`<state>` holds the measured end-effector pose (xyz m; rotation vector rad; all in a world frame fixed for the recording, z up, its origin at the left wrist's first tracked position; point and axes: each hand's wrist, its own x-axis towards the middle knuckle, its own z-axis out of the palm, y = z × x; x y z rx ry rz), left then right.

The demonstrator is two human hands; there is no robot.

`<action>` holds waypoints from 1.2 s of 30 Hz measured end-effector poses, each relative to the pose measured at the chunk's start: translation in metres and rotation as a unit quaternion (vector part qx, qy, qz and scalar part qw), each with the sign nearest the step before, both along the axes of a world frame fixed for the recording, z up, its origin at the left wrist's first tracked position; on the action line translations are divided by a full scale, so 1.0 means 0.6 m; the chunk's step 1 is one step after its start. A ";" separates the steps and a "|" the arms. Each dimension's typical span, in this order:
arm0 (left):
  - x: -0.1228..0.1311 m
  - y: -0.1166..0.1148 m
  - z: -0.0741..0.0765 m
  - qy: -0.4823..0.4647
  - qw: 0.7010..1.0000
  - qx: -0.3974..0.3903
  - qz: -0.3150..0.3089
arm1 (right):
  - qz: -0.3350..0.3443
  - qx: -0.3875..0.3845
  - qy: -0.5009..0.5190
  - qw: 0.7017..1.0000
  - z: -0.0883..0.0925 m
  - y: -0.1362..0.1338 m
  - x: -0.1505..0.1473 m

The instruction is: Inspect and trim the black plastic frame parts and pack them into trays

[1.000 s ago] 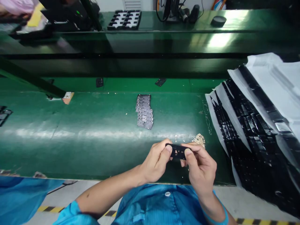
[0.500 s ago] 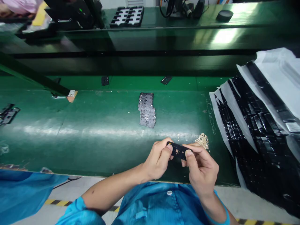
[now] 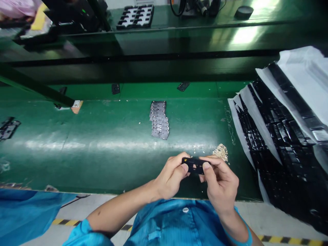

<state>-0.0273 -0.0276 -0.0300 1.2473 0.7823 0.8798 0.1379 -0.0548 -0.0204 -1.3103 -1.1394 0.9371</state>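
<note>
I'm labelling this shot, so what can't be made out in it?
All in the head view:
Black part: underside faces away; left hand and right hand partly cover its ends.
Yellow mark: too small to read.
Far-left parts: cut off by the picture's left edge.
Beige bits: too small to identify.

Green workbench [image 3: 102, 164], with a raised shelf [image 3: 165, 22] on its far side. At the bench's middle lies a row of overlapping grey plates [image 3: 159, 120]; to the right and nearer, a heap of pale bits [image 3: 220, 152]. Black-and-white sheets [image 3: 282, 136] cover the right part. Two small black pieces [image 3: 183, 86] lie along the far strip, well apart; dark parts [image 3: 9, 128] lie at far left. The shelf bears a compartmented tray [image 3: 135, 16] and, to the right, a black disc [image 3: 244, 12].
</note>
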 end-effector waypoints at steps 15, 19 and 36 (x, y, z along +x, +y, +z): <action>0.009 -0.008 -0.012 0.026 0.997 -0.040 0.067 | 0.032 0.004 -0.016 0.999 -0.013 -0.014 0.005; 0.014 -0.008 -0.009 0.018 0.993 -0.057 0.097 | 0.050 0.072 -0.097 0.991 -0.021 -0.026 0.009; -0.012 -0.014 0.032 0.057 0.983 -0.148 0.087 | 0.118 -0.089 0.049 0.988 0.001 0.002 0.014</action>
